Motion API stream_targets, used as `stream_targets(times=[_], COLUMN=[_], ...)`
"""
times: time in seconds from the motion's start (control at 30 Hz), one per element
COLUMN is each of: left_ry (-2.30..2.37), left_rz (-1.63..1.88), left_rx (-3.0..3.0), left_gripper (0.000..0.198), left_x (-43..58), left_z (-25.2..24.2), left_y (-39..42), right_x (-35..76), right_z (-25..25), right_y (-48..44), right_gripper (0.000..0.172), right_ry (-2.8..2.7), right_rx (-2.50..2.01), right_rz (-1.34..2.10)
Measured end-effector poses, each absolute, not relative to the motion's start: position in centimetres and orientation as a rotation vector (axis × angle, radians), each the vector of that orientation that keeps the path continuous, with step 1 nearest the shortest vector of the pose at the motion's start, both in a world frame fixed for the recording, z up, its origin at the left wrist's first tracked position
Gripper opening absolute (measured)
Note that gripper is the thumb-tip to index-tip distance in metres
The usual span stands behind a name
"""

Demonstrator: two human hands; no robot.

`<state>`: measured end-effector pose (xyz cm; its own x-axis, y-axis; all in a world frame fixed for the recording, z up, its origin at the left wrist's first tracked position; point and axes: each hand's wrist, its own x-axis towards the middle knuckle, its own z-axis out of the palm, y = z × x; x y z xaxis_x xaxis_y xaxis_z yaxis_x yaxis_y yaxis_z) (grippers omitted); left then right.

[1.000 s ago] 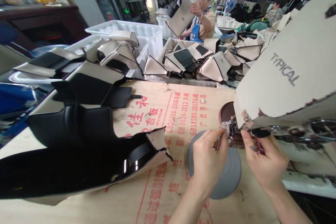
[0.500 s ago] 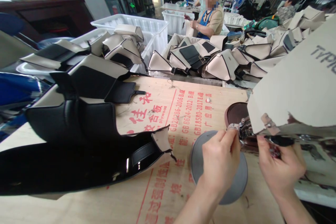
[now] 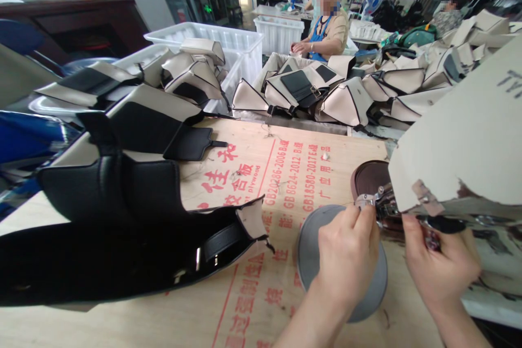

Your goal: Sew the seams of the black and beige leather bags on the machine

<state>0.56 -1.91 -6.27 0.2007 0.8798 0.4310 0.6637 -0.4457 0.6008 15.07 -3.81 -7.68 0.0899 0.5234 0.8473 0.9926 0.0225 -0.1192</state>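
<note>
A cream-painted sewing machine (image 3: 460,147) leans in from the right, its metal needle-bar parts (image 3: 385,204) at its left end. My left hand (image 3: 346,253) is closed in a pinch against these metal parts; what lies between its fingertips is hidden. Close under the machine head, my right hand (image 3: 438,255) has curled fingers, and a small dark red piece shows by them that I cannot make out. Below my left hand lies a grey round disc (image 3: 312,239). A brown round lid-like piece (image 3: 369,176) sits behind the needle parts.
On the plywood board (image 3: 253,174) with red lettering, black-and-cream bag pieces (image 3: 150,190) lie at left. Beyond are white plastic crates (image 3: 244,43) and a heap of cream bags (image 3: 346,98). A person in a blue apron (image 3: 328,32) sits behind the heap.
My hands stay at the same metal parts, shifting only slightly with the view. The person behind has lowered their hands, and the cream piece they held up is no longer seen there.
</note>
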Motion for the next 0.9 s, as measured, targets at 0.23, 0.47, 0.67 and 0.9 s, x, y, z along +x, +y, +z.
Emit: stream_targets(times=[0.23,0.47,0.67,0.9], left_ry=[1.485,1.512,1.507,1.498], left_rz=[1.085,1.097,1.07,1.096], left_rx=[2.299,2.352,2.374,2.387], left_gripper=[0.015,0.012,0.015,0.015], left_x=[0.57,0.48,0.54,0.53], left_z=[-6.46,-6.42,-6.45,-6.44], left_y=[-1.84,-2.02,-1.98,-1.88], right_x=[15.02,14.98,15.2,15.2], right_z=[-7.72,-7.71,-7.87,-7.99], right_y=[-3.85,-3.91,-3.9,-3.97], right_gripper=[0.013,0.014,0.013,0.011], right_ry=[-1.528,-1.527,-1.543,-1.527], right_rx=[-1.591,-1.623,-1.603,-1.605], right_rz=[-0.735,-0.739,-0.736,-0.725])
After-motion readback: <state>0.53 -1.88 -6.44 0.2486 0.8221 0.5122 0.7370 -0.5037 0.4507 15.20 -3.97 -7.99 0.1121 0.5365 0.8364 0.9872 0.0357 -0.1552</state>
